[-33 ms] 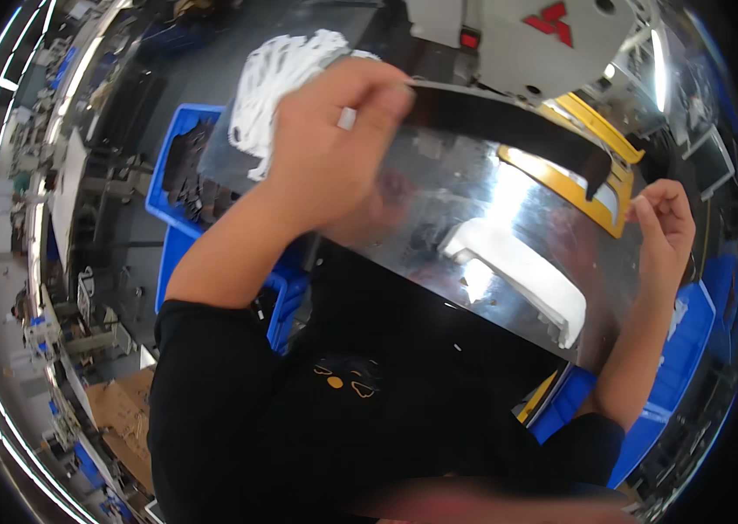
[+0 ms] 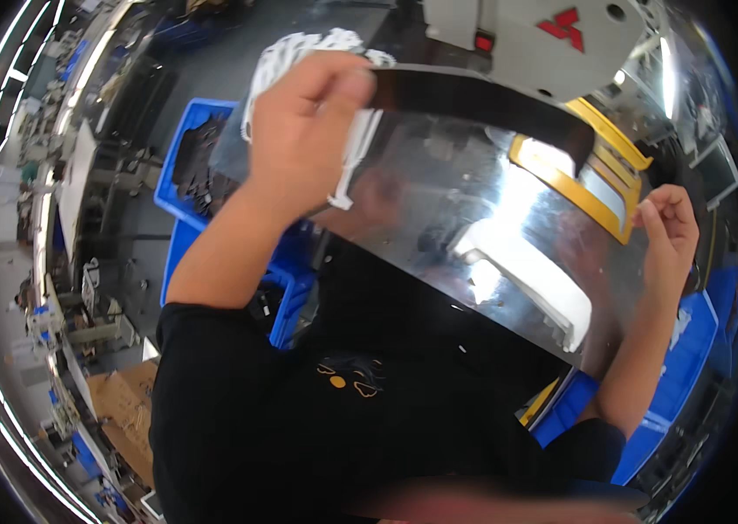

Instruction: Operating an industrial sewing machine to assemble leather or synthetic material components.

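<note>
My left hand (image 2: 312, 131) is closed on one end of a long, curved black strip (image 2: 473, 100), held up over a shiny metal plate (image 2: 404, 227). The strip's other end reaches toward a yellow slotted frame (image 2: 574, 188). My right hand (image 2: 670, 229) is by that frame's right end, thumb and forefinger pinched together. Whether anything small is between them cannot be made out. On the plate nearer to me lies a curved white piece (image 2: 539, 284). Behind my left hand is a pile of white slotted parts (image 2: 286, 61), partly hidden by it.
A light grey machine housing (image 2: 526, 44) with a red emblem stands at the far side. Blue bins, one with dark parts (image 2: 199, 166), sit at the left. Another blue bin (image 2: 687, 349) is beyond my right forearm. A cardboard sheet (image 2: 124, 406) lies lower left.
My left hand has shifted left, taking the black strip with it. More of a white part shows beside that hand. My right hand stays by the yellow frame.
</note>
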Demonstrator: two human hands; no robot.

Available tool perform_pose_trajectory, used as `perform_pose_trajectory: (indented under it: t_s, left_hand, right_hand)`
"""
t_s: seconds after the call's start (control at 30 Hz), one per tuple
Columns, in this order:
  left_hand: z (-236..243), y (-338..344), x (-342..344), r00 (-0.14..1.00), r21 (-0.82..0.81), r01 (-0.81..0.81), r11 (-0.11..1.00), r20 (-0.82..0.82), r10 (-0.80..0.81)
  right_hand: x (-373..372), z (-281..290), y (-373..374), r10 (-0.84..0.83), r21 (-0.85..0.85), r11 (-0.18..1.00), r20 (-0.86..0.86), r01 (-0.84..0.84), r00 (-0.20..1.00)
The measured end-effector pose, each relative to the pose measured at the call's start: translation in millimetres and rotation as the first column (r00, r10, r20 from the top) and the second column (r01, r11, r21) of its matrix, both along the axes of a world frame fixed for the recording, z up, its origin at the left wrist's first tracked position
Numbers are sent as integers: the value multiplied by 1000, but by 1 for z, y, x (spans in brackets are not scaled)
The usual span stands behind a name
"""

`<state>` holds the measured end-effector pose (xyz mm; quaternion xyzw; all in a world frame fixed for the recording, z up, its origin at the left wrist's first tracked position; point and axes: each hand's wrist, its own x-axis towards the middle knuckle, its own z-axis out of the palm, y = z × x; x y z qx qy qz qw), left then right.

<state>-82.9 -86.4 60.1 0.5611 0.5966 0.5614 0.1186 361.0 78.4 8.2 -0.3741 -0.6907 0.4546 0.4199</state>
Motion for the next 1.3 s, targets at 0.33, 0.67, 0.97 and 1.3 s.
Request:
perform_pose_trajectory:
  t_s: [0.33, 0.67, 0.97, 1.3]
  left_hand:
    - [-76, -153, -250, 624, -171, -709, 684, 298, 722]
    - [-73, -105, -99, 787, -177, -291, 940, -603, 129]
    - [-69, -62, -37, 889, -371, -217, 903, -456, 27]
    - [-67, -39, -57, 539, -234, -64, 970, -826, -164]
  right_hand:
    - [-8, -16, 11, 68, -72, 995, 52, -64, 996]
    - [-27, -9, 2, 74, -91, 994, 112, -64, 991]
    - [-30, -9, -1, 103, -139, 987, 130, -85, 986]
    - [-32, -14, -4, 99, -123, 989, 164, -80, 981]
